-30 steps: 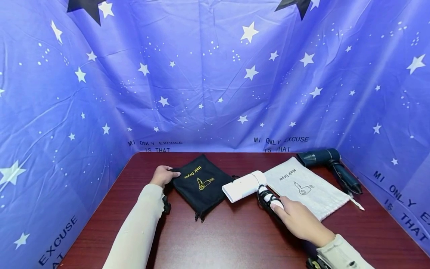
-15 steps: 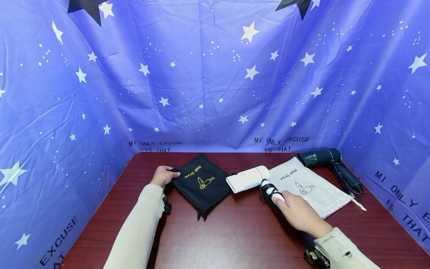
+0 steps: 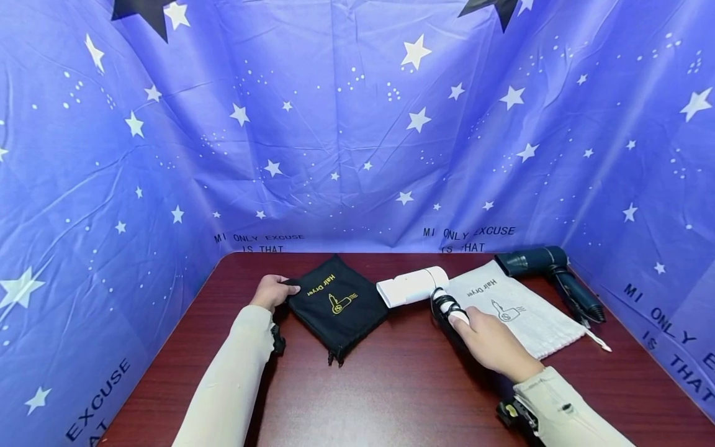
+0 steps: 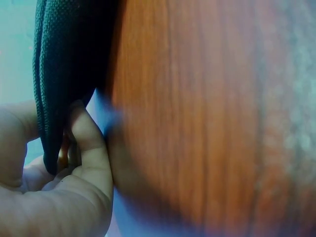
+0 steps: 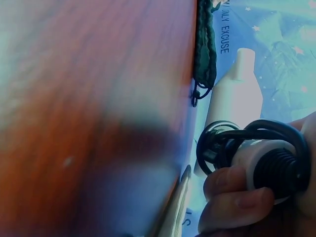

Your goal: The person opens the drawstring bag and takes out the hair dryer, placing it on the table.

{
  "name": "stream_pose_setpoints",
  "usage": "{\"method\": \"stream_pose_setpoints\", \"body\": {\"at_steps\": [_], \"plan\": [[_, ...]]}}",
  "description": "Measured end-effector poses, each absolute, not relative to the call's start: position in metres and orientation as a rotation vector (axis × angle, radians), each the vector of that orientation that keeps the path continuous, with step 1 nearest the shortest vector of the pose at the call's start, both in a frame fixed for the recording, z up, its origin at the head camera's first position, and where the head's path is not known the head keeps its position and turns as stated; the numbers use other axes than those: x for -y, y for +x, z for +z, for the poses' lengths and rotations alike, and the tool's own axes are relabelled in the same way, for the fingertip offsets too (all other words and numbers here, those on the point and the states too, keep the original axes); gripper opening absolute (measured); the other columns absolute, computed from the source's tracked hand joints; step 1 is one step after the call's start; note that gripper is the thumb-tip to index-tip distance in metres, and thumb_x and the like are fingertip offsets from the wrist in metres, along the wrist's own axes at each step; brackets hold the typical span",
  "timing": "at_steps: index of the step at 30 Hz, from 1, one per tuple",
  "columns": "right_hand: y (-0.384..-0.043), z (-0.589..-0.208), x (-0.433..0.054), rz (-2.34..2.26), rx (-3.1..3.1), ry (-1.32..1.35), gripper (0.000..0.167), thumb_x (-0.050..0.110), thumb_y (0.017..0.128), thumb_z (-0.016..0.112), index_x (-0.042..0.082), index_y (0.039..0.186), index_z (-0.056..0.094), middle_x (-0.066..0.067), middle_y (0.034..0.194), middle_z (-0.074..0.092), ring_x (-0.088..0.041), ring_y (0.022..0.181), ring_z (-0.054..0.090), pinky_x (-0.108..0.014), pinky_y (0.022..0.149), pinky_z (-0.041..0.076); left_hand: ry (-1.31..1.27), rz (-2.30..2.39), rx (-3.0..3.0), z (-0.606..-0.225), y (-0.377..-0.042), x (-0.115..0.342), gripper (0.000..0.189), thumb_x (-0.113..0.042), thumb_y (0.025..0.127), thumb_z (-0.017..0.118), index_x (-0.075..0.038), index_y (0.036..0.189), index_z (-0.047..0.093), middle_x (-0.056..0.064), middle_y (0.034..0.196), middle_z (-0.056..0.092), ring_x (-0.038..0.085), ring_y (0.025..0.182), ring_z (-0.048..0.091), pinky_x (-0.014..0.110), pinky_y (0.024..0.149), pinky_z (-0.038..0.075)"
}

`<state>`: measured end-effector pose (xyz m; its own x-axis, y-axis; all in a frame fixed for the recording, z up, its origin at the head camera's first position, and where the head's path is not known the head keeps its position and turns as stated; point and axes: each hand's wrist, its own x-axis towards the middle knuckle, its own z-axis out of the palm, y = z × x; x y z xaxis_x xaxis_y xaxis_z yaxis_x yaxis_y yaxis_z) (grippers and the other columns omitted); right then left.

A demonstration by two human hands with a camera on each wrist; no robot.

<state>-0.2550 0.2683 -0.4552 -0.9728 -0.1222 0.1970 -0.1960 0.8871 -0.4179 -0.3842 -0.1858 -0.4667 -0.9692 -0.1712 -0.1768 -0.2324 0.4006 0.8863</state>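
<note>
My left hand (image 3: 272,292) pinches the left corner of a black drawstring bag (image 3: 337,310) with yellow "Hair Dryer" print; in the left wrist view the thumb and fingers close on the bag's edge (image 4: 49,98). A white hair dryer (image 3: 413,287) is gripped by its handle in my right hand (image 3: 497,340). Its black cord (image 3: 445,302) is wound round that handle, as the right wrist view also shows. The dryer's nozzle points left and overlaps the black bag's right corner in the head view. Behind the right hand lies a white drawstring bag (image 3: 505,304), partly covered by the hand.
A dark hair dryer (image 3: 530,262) lies at the table's back right, against the white bag's upper corner. The reddish-brown table (image 3: 335,403) meets a blue star-printed curtain (image 3: 335,124) at the back and sides.
My right hand has moved the white hair dryer slightly away from me, toward the back of the table. The black bag's front corner has shifted a little; my left hand keeps its place.
</note>
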Motion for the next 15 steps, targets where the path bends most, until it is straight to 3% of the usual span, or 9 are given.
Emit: {"method": "stream_pose_setpoints", "body": {"at_steps": [15], "plan": [[-0.279, -0.455, -0.262, 0.663, 2.92, 0.186, 0.04, 0.037, 0.107, 0.05, 0.003, 0.09, 0.059, -0.009, 0.074, 0.055, -0.024, 0.068, 0.054, -0.045, 0.062, 0.045, -0.369, 1.648, -2.567, -0.466, -0.385, 0.187, 0.025, -0.008, 0.093, 0.075, 0.006, 0.113, 0.068, 0.02, 0.115, 0.067, 0.026, 0.097, 0.063, 0.037, 0.086, 0.053]]}}
